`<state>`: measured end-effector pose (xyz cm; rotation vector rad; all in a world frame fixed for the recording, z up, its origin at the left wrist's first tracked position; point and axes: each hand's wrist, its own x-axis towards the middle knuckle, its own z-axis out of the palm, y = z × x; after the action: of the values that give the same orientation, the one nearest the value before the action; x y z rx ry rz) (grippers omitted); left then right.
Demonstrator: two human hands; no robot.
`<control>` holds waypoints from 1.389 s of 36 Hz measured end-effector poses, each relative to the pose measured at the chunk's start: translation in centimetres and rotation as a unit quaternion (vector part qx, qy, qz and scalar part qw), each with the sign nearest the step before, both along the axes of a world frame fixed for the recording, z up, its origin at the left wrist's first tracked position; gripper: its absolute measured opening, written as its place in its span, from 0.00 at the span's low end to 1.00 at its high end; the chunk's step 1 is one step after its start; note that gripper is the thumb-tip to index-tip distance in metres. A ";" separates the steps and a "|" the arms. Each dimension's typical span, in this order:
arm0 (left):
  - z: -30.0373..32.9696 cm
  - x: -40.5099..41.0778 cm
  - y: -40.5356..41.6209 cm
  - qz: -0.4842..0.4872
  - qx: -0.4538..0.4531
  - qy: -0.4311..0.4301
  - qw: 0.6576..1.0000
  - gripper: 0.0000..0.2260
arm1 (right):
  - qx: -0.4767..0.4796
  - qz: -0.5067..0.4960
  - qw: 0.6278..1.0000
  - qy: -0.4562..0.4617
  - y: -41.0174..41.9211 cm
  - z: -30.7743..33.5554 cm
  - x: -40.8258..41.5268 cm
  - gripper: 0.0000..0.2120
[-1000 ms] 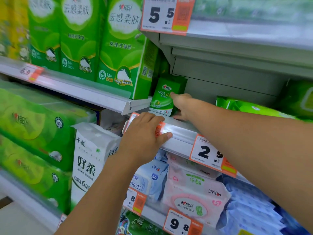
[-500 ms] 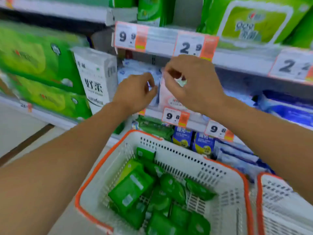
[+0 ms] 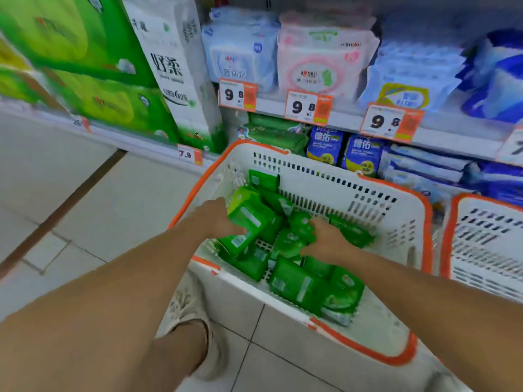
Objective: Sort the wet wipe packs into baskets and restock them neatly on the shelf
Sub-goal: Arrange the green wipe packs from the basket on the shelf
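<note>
Green soft-plastic wet wipe packs (image 3: 297, 284) heaped in white perforated basket with orange rim (image 3: 396, 210). Left hand (image 3: 218, 219) curled around one pack (image 3: 246, 224). Right hand (image 3: 328, 239) pressed on pile, grip possibly closed; blurred. Packs light, squashy, slick; pinch broad faces.

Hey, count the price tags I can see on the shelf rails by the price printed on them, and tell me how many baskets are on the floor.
Price tags reading 9.8: 3
Price tags reading 7.9: 1
Price tags too blurred or cut off to read: 2
Baskets with orange rims: 2
Total: 6 price tags, 2 baskets
</note>
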<state>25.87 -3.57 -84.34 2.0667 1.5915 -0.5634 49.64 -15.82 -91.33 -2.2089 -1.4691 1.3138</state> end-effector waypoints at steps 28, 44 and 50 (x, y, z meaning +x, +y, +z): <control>-3.7 0.0 4.8 0.062 0.093 -0.079 0.991 0.16 | 0.025 0.048 0.993 -0.103 9.2 -3.6 -15.9 0.51; 4.5 2.1 3.8 0.227 -0.262 -0.292 0.892 0.41 | 0.044 -0.358 0.856 0.371 5.4 7.4 -4.2 0.45; 17.2 6.4 3.8 0.187 -0.331 -0.632 0.675 0.22 | 0.187 -0.165 0.912 0.326 6.6 28.9 0.6 0.31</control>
<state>32.26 0.24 -67.17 0.9662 0.6747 0.4036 50.26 -9.24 -62.38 -1.4768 -0.9400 1.3267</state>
